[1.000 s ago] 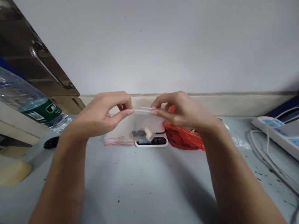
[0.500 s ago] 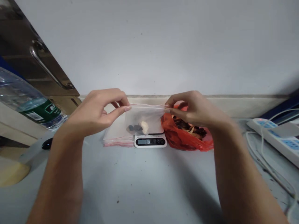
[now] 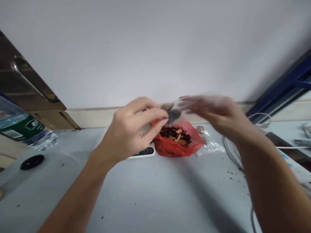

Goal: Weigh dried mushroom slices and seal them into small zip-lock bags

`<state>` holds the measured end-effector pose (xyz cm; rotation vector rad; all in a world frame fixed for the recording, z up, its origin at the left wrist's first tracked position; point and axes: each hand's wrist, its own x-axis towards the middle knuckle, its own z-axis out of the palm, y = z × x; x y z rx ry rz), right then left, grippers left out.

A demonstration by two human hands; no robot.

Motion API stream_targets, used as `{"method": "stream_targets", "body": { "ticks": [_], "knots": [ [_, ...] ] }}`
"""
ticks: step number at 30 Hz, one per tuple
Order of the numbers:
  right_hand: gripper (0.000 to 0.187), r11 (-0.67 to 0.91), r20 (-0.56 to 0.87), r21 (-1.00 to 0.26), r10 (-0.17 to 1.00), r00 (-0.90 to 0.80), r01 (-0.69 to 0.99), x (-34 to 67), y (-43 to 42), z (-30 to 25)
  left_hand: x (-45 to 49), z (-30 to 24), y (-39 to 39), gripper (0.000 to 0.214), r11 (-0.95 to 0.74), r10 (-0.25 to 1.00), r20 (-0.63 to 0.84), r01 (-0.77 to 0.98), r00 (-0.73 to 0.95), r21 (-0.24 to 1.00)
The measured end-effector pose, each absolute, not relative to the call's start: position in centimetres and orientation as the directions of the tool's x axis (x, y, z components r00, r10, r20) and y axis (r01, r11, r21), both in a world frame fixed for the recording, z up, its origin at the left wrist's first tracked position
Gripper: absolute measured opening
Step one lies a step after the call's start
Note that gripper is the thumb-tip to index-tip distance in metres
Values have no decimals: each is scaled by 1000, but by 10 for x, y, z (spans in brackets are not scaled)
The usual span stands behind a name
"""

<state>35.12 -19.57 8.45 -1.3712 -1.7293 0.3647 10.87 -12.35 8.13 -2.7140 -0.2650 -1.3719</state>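
Note:
A small clear zip bag (image 3: pixel 178 108) with dark pieces inside is held up in the air, smeared by motion. My left hand (image 3: pixel 131 129) is closed, its thumb and fingertips pinching at the bag's left end. My right hand (image 3: pixel 218 113) is blurred and grips the bag's right part, with the plastic lying over its fingers. Below them an open red plastic bag (image 3: pixel 175 147) of dried dark and orange bits rests on the grey table (image 3: pixel 155 194). Behind my left hand only the front edge of a small white scale (image 3: pixel 145 152) shows.
A large water bottle (image 3: pixel 21 127) lies at the left, with a black cap (image 3: pixel 31 161) before it. Clear bags (image 3: pixel 211 146) lie right of the red bag. White cables (image 3: pixel 233 152) and a power strip (image 3: pixel 293 165) fill the right side. Behind is a white wall.
The view has swung right. Both hands have moved right with the zip bag, from above the scale to above the red bag, and are closer together. The right hand is now blurred.

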Motion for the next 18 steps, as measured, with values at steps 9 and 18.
{"method": "stream_targets", "body": {
  "ticks": [9,18],
  "knots": [
    [56,-40,116,-277,990,74,960,424,-229,1,129,43,-122,21,-899,369,195,296,909,323],
    [32,-25,173,-339,981,88,940,373,-203,43,104,39,-111,21,-873,412,189,326,892,363]
  ]
}}
